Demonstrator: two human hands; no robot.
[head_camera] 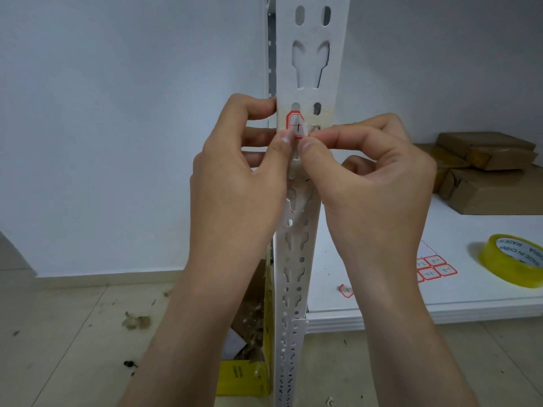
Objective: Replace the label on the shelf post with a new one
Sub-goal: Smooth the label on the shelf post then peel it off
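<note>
Both hands [241, 183] on label [296, 126], white post [311, 63], grey wall [132, 113], tiled floor [73, 333]

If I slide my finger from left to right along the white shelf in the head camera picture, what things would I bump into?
Small loose red-bordered label → sheet of red-bordered labels → yellow tape roll. The brown cardboard packages lie farther back on the shelf, so they are left out of the order.

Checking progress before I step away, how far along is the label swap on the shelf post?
Done: nothing clearly finished. In hand: both thumbs, left hand and right hand, work at a red-bordered label on the post; peeling or pressing is unclear. Left: depends on that; the label sheet and tape roll wait on the shelf.
</note>
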